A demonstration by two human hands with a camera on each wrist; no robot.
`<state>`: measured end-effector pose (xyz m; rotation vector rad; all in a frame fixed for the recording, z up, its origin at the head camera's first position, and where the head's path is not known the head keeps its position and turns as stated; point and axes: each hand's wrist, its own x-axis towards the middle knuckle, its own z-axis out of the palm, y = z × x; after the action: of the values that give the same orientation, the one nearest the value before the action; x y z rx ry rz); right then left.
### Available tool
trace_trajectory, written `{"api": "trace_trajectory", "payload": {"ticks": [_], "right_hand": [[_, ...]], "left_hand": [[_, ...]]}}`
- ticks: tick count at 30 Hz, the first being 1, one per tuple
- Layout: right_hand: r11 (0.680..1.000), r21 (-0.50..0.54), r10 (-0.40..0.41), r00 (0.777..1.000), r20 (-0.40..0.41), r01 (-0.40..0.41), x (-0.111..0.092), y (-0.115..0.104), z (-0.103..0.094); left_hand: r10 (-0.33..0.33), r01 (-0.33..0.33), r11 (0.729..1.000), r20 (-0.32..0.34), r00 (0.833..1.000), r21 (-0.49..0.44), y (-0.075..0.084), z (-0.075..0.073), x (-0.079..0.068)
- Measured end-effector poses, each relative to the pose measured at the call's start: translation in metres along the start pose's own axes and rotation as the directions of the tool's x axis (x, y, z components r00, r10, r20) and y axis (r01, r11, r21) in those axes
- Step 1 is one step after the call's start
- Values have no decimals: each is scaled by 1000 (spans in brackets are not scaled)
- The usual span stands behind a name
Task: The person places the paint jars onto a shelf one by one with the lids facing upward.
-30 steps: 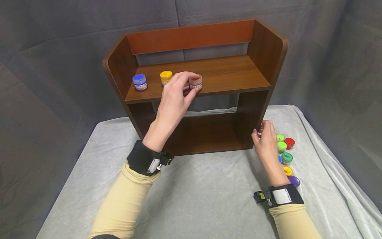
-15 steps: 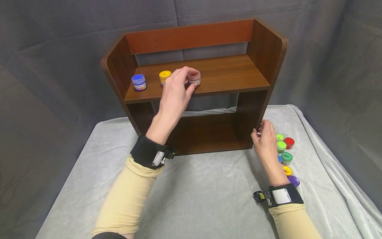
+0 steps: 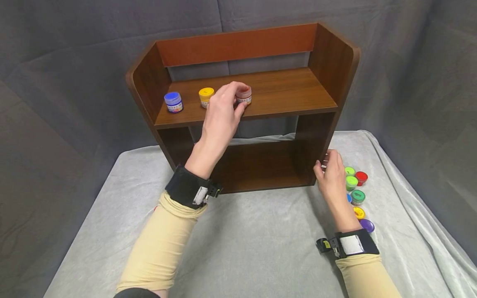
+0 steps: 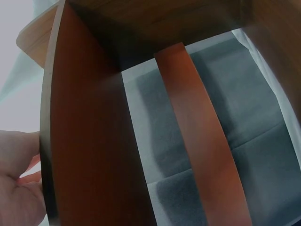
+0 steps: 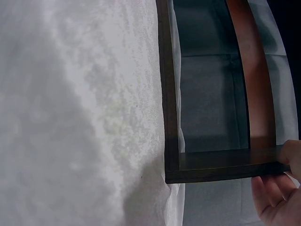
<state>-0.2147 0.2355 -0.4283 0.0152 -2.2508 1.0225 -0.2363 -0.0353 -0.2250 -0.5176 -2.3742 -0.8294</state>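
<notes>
Grey curtain (image 3: 74, 49) across the whole back, pale cloth (image 3: 261, 244) spread out below, and square in the middle the brown shelf (image 3: 290, 89), upright on that cloth, two boards and an orange-brown rail along the top. Up from the bottom edge come two yellow sleeves (image 3: 160, 248).

Now the hands! The left hand (image 3: 221, 114) is up at the upper board, pinching the reddish jar (image 3: 244, 99), fingers over the lid and thumb low at the front. That jar is near the board's front edge, about midway along; whether its base touches the wood, I can't tell. The right hand (image 3: 333, 176) has the shelf's right side panel clamped between thumb and fingers, thumb on the inner face, and the right wrist view shows it nicely. Black straps (image 3: 188, 187) on both wrists.

Down to the small stuff: a blue jar (image 3: 173, 102) upright at the left of the upper board, a yellow jar (image 3: 205, 97) between it and the reddish one. Over on the cloth, just beside the right hand, a cluster (image 3: 358, 197): two light greens, red, dark green, a part-hidden blue, yellow, purple. And by the left sleeve, one tiny red sliver (image 3: 155, 209).
</notes>
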Motion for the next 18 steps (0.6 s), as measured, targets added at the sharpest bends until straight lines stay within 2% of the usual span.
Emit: {"api": "trace_trajectory", "payload": {"ticks": [8,18], "right_hand": [[1000,-4,11,1000,15,-11,0,-1,1],[1000,-1,22,999,24,-22,1,-1,0]], "left_hand": [[-7,7,1000,-2,1000,0,0,-1,-1],[48,-47,999,-74,996,12,1,-4,-8]]}}
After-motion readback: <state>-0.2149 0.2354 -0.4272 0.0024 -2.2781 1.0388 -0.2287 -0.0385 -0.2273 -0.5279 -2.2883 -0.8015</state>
